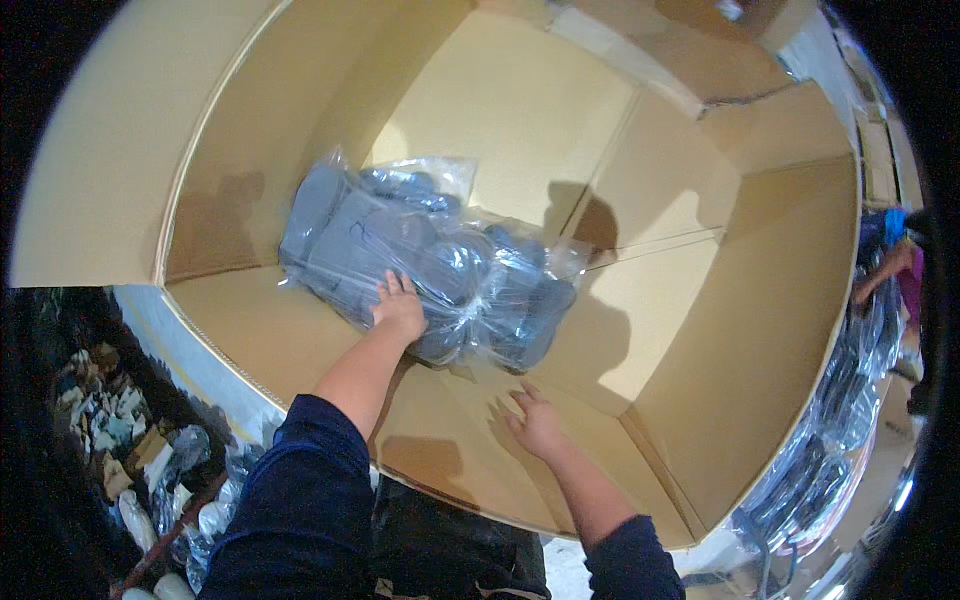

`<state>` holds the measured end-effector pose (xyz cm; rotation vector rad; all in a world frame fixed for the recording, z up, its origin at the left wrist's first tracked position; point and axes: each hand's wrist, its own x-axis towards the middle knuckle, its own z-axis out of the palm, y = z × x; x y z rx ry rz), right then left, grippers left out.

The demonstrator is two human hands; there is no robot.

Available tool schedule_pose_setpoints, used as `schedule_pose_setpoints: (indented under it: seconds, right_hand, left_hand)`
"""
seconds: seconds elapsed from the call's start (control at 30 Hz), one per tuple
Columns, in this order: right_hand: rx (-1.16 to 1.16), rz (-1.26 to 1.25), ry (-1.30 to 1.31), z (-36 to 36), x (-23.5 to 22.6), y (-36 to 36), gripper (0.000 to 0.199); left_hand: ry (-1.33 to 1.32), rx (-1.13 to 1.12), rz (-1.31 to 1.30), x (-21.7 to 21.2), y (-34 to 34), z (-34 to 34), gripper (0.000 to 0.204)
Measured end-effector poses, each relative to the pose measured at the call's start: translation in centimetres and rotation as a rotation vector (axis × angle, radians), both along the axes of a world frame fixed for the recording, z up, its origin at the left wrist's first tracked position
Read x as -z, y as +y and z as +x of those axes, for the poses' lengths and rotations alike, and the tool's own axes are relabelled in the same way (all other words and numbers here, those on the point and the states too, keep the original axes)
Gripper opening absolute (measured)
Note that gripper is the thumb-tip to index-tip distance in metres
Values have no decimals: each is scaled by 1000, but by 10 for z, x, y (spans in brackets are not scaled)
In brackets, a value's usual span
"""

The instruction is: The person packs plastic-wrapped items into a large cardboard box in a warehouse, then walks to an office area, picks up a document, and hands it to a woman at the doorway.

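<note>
A big open cardboard box [780, 300] stands before me, and both my arms reach down into it. On its bottom, toward the left, lie several dark grey-blue bundles [375, 235] in clear plastic bags, close together. My left hand [400, 308] is open, its fingers laid on the near side of the bagged bundles. Their exact kind is hard to make out through the shiny plastic. To the right, my right hand [537, 422] is open by the box's near wall, fingers apart, holding nothing and just short of the bundles.
A wide box flap [130, 130] folds outward at the left. Below it, outside the box, lies a heap of scraps and plastic [120, 420]. More clear-bagged dark goods [840, 420] are piled beyond the right wall. Part of another person's arm [885, 272] shows at the far right.
</note>
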<state>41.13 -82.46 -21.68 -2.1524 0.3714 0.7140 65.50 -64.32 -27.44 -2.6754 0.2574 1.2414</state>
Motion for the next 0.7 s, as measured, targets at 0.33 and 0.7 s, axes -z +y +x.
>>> schedule_pose_setpoints:
  seconds: [0.33,0.7]
  right_hand:
    - [698,157,-372,-227,-205,-105,29]
    - [772,-678,-1118,-588,-508,-333,12]
  left_hand:
    - [121,400,-632,-136,-160,-237,56]
    - [-917,619,-1734,-493,-340,-381,35]
